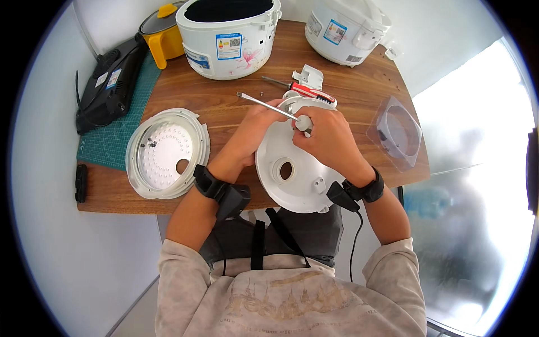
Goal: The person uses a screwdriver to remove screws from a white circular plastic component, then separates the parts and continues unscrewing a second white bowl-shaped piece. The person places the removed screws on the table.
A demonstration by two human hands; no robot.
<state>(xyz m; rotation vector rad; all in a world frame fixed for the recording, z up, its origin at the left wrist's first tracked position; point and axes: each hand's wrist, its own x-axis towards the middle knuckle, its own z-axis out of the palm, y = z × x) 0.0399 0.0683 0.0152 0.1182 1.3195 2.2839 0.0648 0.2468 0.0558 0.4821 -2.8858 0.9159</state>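
A round white rice cooker lid (pixel 303 182) rests at the table's front edge, its inner side up, with a round hole left of its middle. My left hand (pixel 252 132) is closed on the lid's far-left rim, its fingertips partly hidden. Over the lid's far part, my right hand (pixel 328 135) grips a flat-tipped screwdriver (pixel 264 104) by its pale handle. The shaft slants up and left, passing over my left fingers, and its tip is free of the lid. Just beyond the lid lies a red-handled screwdriver (pixel 311 93), beside a small white plastic part (pixel 310 77).
On the left sits a dimpled lid plate (pixel 164 160) with several small dark screws on it. A clear plastic piece (pixel 384 135) lies right. Behind stand an open rice cooker (pixel 196 39), another cooker (pixel 342 48) and a yellow pot (pixel 159 49). A black case (pixel 106 92) covers part of a green mat (pixel 101 146).
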